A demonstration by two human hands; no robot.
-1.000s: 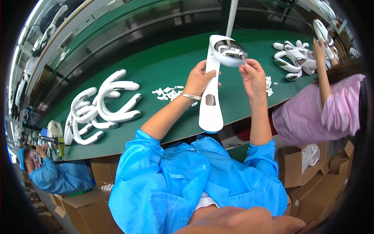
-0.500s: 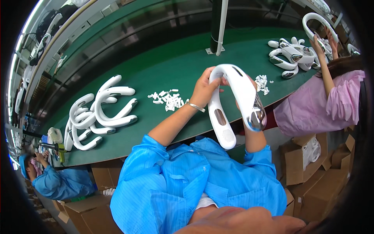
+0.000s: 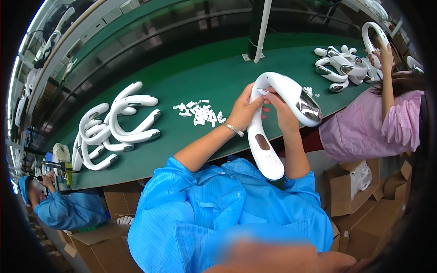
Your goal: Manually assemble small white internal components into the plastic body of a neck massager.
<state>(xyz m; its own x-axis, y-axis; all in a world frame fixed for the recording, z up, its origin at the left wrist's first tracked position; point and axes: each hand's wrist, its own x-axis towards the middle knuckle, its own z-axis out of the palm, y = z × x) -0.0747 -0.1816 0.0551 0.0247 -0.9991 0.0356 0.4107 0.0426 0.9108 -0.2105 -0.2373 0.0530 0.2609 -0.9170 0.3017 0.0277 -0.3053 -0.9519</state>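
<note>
Left hand (image 3: 244,110) grips the curved device (image 3: 285,87), right hand (image 3: 285,112) angled into its bend, pinching a small piece (image 3: 262,91).

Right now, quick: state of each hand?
Left hand: closed around the white U-shaped device near its bend.
Right hand: fingertips inside that bend; whether they pinch anything, cannot tell.

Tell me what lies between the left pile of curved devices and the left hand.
In the head view, small white pieces lie scattered on the green table between that pile and the left hand.
</note>
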